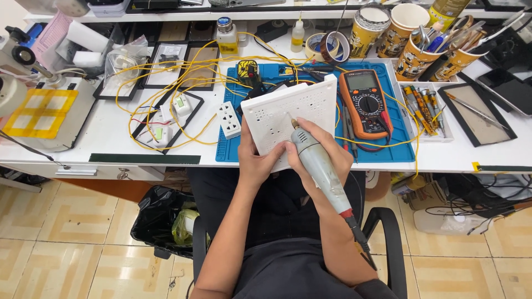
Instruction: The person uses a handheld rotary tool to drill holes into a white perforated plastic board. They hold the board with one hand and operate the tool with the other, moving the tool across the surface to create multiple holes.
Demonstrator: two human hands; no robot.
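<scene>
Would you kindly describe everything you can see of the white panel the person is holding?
The white panel is a flat, roughly square plastic-looking plate dotted with rows of small holes and a few slots. It is held tilted over the edge of the blue mat. The left hand grips its lower edge, while the right hand holds a grey electric screwdriver whose tip meets the panel's face.

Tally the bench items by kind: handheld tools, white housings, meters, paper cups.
Grey pen-shaped electric screwdriver in the right hand: 1
White perforated plastic housing held by the left hand: 1
White multi-socket power strip: 1
Orange digital multimeter: 1
Patterned paper cups: 4
Total: 8
</scene>
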